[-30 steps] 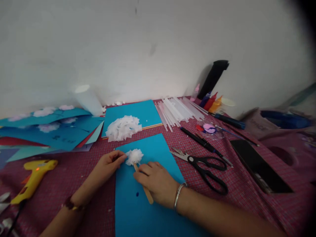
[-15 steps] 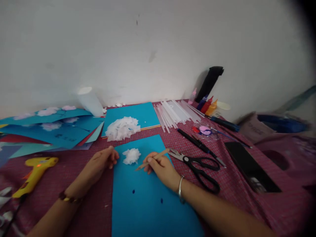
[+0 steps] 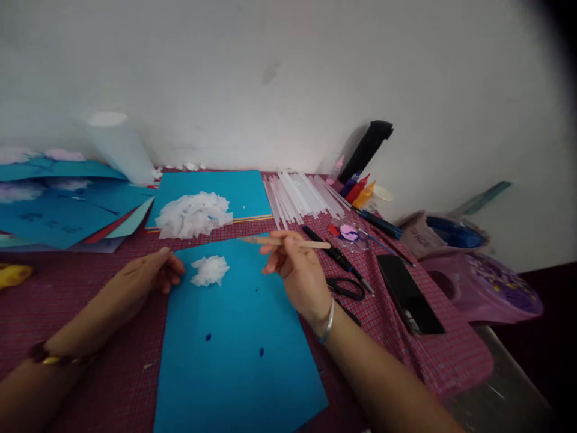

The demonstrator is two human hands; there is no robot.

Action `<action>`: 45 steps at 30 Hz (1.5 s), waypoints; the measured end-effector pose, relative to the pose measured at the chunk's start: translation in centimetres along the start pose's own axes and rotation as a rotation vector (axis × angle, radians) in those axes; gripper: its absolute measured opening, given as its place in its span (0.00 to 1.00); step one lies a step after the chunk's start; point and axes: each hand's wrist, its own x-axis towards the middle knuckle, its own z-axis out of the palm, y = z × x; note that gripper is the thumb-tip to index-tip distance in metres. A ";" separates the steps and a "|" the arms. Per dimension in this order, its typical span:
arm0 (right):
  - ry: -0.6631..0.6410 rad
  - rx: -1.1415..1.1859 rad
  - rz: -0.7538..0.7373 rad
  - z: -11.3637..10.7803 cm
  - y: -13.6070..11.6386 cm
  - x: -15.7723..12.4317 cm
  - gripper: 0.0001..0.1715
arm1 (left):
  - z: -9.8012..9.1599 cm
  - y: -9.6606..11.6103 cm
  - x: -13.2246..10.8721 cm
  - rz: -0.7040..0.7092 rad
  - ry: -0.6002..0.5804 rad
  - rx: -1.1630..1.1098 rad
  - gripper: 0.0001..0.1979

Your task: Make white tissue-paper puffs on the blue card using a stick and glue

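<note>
Head view: the right hand (image 3: 301,275) pinches a stick (image 3: 313,244), maybe to steer it easily, over the far right of the blue paper (image 3: 234,319), and the half-curled left hand (image 3: 145,273), looking empty, is near the white puff (image 3: 210,270) on the far left.

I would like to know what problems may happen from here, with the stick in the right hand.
The dark blue spots on the blue sheet may smear if they are wet, which I cannot tell, and a hand brushes them.
The right hand, holding the wooden stick, is close to the black-handled scissors, so its wrist could knock them.
The ruffled white tuft looks light; if it is loose, the left hand, near it at the sheet's edge, might shift it.
</note>
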 end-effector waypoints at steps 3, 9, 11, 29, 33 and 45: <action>-0.095 0.013 0.139 0.5 2.7 -0.7 0.18 | -1.7 1.1 0.7 -0.028 -0.006 -0.084 0.18; -0.186 -0.044 0.251 0.9 5.3 -0.8 0.25 | -5.3 6.1 3.8 0.142 0.098 0.195 0.13; -0.190 -0.051 0.262 0.9 5.5 -0.7 0.26 | -4.8 7.4 5.2 0.241 0.122 0.357 0.17; -0.223 -0.134 0.306 0.8 5.0 -0.5 0.13 | -1.2 8.5 11.9 0.313 0.436 0.691 0.19; -0.215 -0.139 0.277 0.7 5.2 -0.5 0.11 | -3.6 6.8 10.4 0.319 0.478 0.662 0.20; -0.191 -0.179 0.171 0.6 5.7 -0.7 0.15 | -6.2 -1.2 0.0 0.436 0.212 0.794 0.14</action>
